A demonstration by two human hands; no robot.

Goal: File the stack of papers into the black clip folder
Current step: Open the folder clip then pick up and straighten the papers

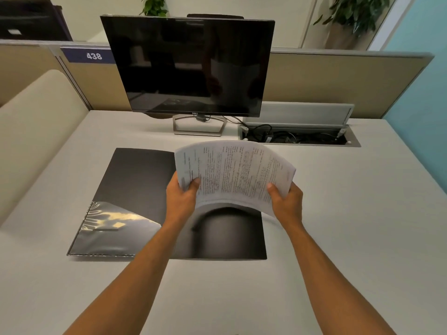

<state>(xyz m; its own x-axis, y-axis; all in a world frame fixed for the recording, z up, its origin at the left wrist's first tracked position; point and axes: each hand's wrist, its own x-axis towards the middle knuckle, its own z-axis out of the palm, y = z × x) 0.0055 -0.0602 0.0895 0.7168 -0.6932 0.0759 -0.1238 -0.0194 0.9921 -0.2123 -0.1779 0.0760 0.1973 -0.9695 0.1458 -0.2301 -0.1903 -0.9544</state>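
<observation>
The black clip folder [135,184] lies open flat on the white desk, with a shiny plastic pocket at its lower left. Above its right half I hold the stack of printed papers [232,172], bowed upward in the middle and lifted clear of the folder. My left hand [182,199] grips the stack's left edge with the thumb on top. My right hand [286,201] grips the right edge the same way. The papers hide most of the folder's right leaf and I cannot see the clip.
A dark monitor [191,66] on a metal stand stands behind the folder. To its right is an open cable tray [300,137] with wires set into the desk [338,213]. Beige partition panels [338,78] border the desk at the back and left.
</observation>
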